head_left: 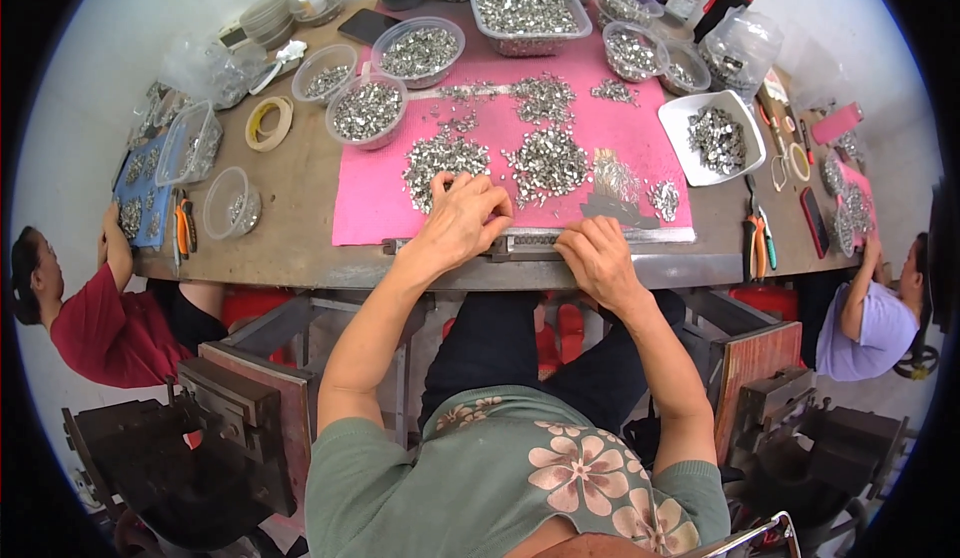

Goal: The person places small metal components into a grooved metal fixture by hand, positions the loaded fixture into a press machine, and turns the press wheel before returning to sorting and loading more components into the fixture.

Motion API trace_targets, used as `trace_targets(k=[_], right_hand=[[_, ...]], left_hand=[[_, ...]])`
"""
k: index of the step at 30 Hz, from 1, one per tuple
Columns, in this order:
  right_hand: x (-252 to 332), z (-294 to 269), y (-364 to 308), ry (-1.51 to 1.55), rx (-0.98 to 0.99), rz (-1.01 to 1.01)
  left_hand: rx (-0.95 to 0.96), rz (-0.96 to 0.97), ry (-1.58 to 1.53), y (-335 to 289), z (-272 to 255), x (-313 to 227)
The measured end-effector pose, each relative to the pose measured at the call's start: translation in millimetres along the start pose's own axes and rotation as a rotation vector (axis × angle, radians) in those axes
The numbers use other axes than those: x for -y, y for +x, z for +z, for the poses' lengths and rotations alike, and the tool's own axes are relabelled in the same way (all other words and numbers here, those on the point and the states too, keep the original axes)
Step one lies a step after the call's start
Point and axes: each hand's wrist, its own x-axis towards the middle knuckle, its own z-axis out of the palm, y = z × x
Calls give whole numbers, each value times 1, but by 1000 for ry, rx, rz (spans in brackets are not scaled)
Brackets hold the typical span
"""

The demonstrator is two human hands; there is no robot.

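My left hand is over the front of a pile of small shiny metal pieces, its fingers bent down and closed. Whatever lies between the fingertips is hidden. A narrow metal bar fixture with a row of small slots runs along the table's front edge, just right of that hand. At the bar's right part, my right hand has its fingers drawn together, pressed on it; any piece in the pinch is too small to make out. Another pile of metal pieces lies beyond the bar on the pink mat.
Plastic tubs and a white tray of metal pieces stand around the mat. Orange-handled pliers lie at the right, a tape roll at the left. One person works at the left, another at the right.
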Motion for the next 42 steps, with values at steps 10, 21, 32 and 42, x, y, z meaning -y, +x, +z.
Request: trace_targets(k=[10, 21, 32, 42], right_hand=[[-6, 7, 29, 158, -62, 136], [-1, 69, 86, 98, 52, 67], [-3, 75, 94, 54, 35, 130], [-33, -5, 26, 227, 140, 403]], left_hand=[[-138, 46, 19, -10, -6, 5], [-150, -50, 79, -30, -11, 14], [-163, -81, 86, -28, -7, 12], [-270, 124, -90, -10, 42, -46]])
